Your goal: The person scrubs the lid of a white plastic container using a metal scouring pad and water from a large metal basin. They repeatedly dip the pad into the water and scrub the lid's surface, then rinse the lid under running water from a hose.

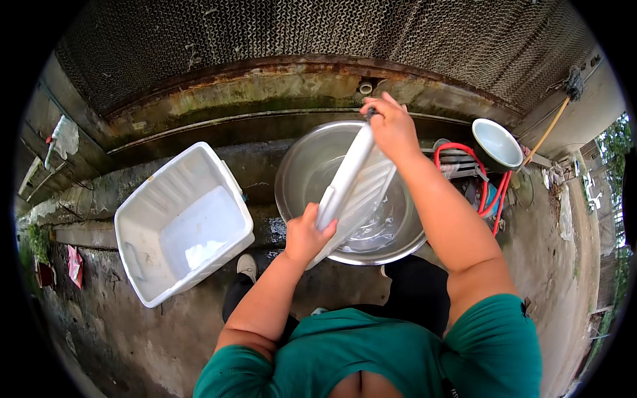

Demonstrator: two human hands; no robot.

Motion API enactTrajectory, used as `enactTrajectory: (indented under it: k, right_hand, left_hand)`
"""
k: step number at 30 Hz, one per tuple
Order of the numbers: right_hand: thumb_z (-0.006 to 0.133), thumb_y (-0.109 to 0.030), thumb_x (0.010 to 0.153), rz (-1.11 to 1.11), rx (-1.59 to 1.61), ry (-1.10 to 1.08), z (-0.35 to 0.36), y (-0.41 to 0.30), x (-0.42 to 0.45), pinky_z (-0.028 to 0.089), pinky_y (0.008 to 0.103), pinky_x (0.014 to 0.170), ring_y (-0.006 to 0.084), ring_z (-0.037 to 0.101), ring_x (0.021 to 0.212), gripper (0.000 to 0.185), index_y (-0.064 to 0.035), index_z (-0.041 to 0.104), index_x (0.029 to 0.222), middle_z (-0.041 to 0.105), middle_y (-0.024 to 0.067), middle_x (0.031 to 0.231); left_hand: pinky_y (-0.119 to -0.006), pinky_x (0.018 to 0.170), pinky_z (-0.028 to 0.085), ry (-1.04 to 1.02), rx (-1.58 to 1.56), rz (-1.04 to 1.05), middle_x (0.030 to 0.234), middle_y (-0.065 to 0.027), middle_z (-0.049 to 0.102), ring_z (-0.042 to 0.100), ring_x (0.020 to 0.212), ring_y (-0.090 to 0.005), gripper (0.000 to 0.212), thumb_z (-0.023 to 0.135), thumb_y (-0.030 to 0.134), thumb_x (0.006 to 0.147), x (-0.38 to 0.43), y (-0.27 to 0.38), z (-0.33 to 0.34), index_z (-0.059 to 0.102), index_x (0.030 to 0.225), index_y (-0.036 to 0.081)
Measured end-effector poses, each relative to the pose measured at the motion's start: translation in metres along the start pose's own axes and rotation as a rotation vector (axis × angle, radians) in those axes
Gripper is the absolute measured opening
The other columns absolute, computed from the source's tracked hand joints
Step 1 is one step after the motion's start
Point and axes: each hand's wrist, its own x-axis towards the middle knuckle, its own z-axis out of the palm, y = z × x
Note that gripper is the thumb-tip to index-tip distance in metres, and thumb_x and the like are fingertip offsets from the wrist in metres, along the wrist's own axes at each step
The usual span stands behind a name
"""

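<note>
Both hands are on a white plastic container (pixel 356 194), tilted on its side over a large round metal basin (pixel 298 149). My left hand (pixel 311 234) grips its near end by the rim. My right hand (pixel 390 124) is at the far end, with a small dark thing, perhaps a scrubber, at its fingers; whether it also grips the rim cannot be told. Clear water (pixel 373 231) shows in the basin. Left of the basin stands a white rectangular plastic tub (pixel 199 219), its inside facing up.
On the right are a red hose (pixel 483 186), a pale oval bowl (pixel 497 142) and a mop (pixel 575 84) with a wooden handle. A rusty-edged ledge (pixel 239 94) and a corrugated pad wall (pixel 308 30) run behind the basin. A pink packet (pixel 75 266) lies far left.
</note>
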Motion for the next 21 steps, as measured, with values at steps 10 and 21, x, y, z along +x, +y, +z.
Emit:
enactTrajectory:
  k: [10,21]
  right_hand:
    - [0.057,-0.009,0.074,-0.152,0.005,-0.04,-0.003,-0.017,-0.005,0.044,0.0483,0.097,0.0285,0.059,0.108,0.016,-0.0109,0.068,0.086,0.067,0.0068,0.099]
    - [0.061,-0.005,0.069,-0.604,-0.089,-0.061,0.023,-0.034,-0.047,0.032,0.0541,0.108,0.0224,0.059,0.112,0.016,-0.0137,0.065,0.081,0.065,0.0016,0.095]
  left_hand:
    - [-0.045,0.052,0.051,-0.008,-0.01,0.026,0.062,-0.0183,0.061,0.063,0.058,-0.0393,0.043,0.079,0.026,0.072,0.005,-0.006,0.003,0.048,0.094,0.005]
    - [-0.043,0.057,0.052,-0.128,0.012,-0.089,0.072,-0.0225,0.062,0.064,0.069,-0.0433,0.046,0.081,0.024,0.073,0.008,-0.008,-0.007,0.046,0.094,0.002]
